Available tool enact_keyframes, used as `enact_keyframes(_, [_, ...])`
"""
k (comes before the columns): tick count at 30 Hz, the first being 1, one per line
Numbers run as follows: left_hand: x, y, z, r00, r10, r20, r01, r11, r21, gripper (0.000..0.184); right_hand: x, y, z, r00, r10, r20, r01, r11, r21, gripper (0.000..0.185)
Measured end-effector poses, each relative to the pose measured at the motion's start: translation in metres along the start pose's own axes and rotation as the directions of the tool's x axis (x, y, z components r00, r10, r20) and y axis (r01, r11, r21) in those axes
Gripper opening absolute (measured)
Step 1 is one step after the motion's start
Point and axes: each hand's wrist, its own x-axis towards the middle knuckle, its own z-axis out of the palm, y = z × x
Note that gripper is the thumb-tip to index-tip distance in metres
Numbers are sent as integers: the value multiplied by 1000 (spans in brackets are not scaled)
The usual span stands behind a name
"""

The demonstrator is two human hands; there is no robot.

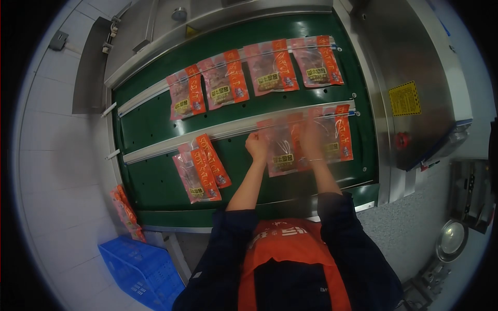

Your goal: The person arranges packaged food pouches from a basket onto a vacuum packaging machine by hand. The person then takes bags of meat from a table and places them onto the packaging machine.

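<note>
My left hand (257,147) is closed at the left edge of a food pouch (284,153), pinching it near the top. My right hand (312,140) is smeared by motion at the right edge of that pouch, so its fingers cannot be made out. Just to the right, another pouch (340,136) lies with its top across the front sealing bar (233,130). Left of my hands, two overlapping red and pink pouches (198,175) rest on the green belt (249,192).
Several pouches (270,67) lie in a row along the rear bar (145,98). More pouches (126,212) are at the belt's left front edge, above a blue crate (137,264). A steel housing with a yellow label (404,98) and red knob (401,140) stands at the right.
</note>
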Motion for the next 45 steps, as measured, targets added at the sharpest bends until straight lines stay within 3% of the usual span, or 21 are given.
enact_keyframes(8, [1,11,-3,999,31,-32,-31,999,-18,22,5,8,11,996,85,32,-84,996,-43,39])
enact_keyframes(11, [2,4,-29,978,190,84,-194,980,44,23,1,-19,-5,961,-275,-10,246,873,-422,36])
enact_keyframes(12, [7,-9,-46,967,76,242,-45,990,-132,24,-6,-54,-19,888,-458,41,406,740,-536,43])
enact_keyframes(13, [8,-5,-87,965,205,165,-198,978,-57,26,-18,-67,-7,872,-486,50,445,747,-493,43])
enact_keyframes(15, [14,-8,-176,890,453,-56,-425,866,264,30,-44,-84,12,944,-229,236,246,968,-45,32])
enact_keyframes(16, [26,-16,-219,790,588,-173,-450,748,488,33,-59,-95,34,924,-182,336,163,983,86,30])
enact_keyframes(18, [61,-75,-278,787,497,-366,-224,782,582,34,-88,-121,93,907,-119,404,3,961,276,24])
enact_keyframes(19, [70,-104,-286,788,490,-373,-217,788,577,34,-93,-134,122,921,-100,375,-43,934,356,22])
enact_keyframes(21, [88,-146,-301,999,-1,33,1,1000,-1,28,-100,-157,168,913,-96,396,-58,931,360,22])
enact_keyframes(24, [100,-135,-344,999,8,-53,-20,971,-237,29,-103,-159,195,912,-26,409,-134,924,359,21])
enact_keyframes(25, [97,-99,-362,984,38,-175,10,964,266,35,-104,-155,196,912,23,409,-184,915,358,20])
enact_keyframes(26, [98,-79,-367,985,33,-168,11,968,251,35,-104,-152,196,915,24,403,-176,922,345,20])
enact_keyframes(28, [104,-58,-359,705,637,-312,-398,719,570,39,-110,-147,191,925,23,380,-199,880,431,17])
enact_keyframes(29, [108,-70,-336,805,567,-176,-503,808,307,44,-117,-146,187,925,35,378,-205,884,420,17])
enact_keyframes(31, [109,-105,-271,960,128,249,-51,954,-295,35,-120,-157,176,916,39,400,-278,780,560,16])
enact_keyframes(32, [113,-97,-268,955,136,263,-53,952,-300,35,-124,-158,176,921,47,387,-275,783,559,16])
enact_keyframes(34, [113,-78,-258,849,-108,518,342,860,-380,21,-132,-152,169,922,208,328,-366,748,554,17])
enact_keyframes(38, [94,-99,-238,795,-68,602,363,849,-384,12,-131,-126,150,950,248,190,-292,921,257,18])
enact_keyframes(40, [76,-96,-227,801,-220,556,370,913,-171,12,-120,-99,150,977,146,153,-156,986,55,21])
enact_keyframes(43, [65,-89,-218,737,-363,570,610,720,-331,12,-94,-79,144,966,51,252,-35,997,-68,23])
enact_keyframes(45, [62,-92,-213,757,-365,541,590,738,-328,12,-82,-114,119,953,117,281,-102,993,-66,23])
